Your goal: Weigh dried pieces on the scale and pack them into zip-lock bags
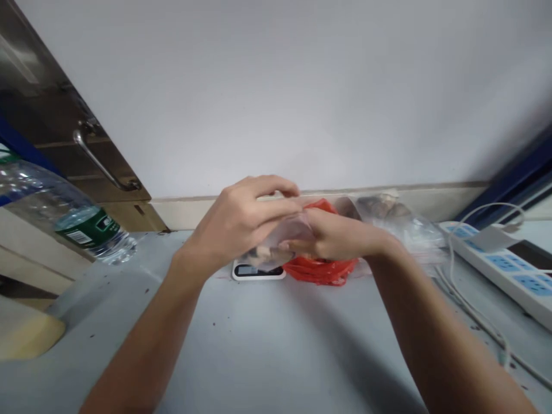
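Note:
Between my two hands is a small clear plastic bag (290, 233) with pale and dark pieces low in it. My left hand (241, 215) pinches its upper edge with the thumb and a finger, the other fingers curved above. My right hand (330, 233) grips the bag's other side, its fingertips partly behind the film. Under the bag lies a small white digital scale (259, 275) with a dark front panel, mostly covered. A crumpled red plastic bag (325, 273) sits beside the scale, beneath my right hand; its contents are hidden.
Clear bags (414, 230) with dark pieces lie against the wall at right. Beyond them are a white power strip (495, 264) and a white cable (452, 270). A water bottle (86, 218) stands at left, near a metal handle (103, 164).

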Motion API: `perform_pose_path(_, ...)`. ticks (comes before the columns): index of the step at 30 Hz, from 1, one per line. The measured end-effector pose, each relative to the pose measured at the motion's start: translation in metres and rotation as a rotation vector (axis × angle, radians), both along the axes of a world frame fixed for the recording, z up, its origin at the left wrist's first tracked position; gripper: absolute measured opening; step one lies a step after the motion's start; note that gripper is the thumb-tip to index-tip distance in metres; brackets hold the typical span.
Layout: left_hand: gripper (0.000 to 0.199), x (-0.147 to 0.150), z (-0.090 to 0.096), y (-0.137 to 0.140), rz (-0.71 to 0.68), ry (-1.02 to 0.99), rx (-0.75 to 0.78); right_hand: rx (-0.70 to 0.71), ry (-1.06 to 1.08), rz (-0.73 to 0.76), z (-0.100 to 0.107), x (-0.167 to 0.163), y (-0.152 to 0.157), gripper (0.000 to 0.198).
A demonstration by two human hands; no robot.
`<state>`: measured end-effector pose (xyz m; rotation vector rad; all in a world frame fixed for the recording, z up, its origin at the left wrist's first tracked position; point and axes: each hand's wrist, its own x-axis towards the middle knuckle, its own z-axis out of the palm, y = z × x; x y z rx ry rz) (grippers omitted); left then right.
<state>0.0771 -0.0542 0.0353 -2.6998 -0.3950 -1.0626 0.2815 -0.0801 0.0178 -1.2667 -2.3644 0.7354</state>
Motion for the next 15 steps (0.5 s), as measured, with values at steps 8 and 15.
perform_pose_path(8, 0.021, 0.029, -0.019, 0.004, 0.055, -0.149, -0.022, 0.537, 0.263, -0.546, 0.004, 0.090, -0.027, 0.049)
perform_pose_path(15, 0.031, 0.034, -0.051, 0.016, 0.045, 0.133, -0.274, 0.673, -0.478, -0.548, -0.060, 0.147, -0.035, 0.056)
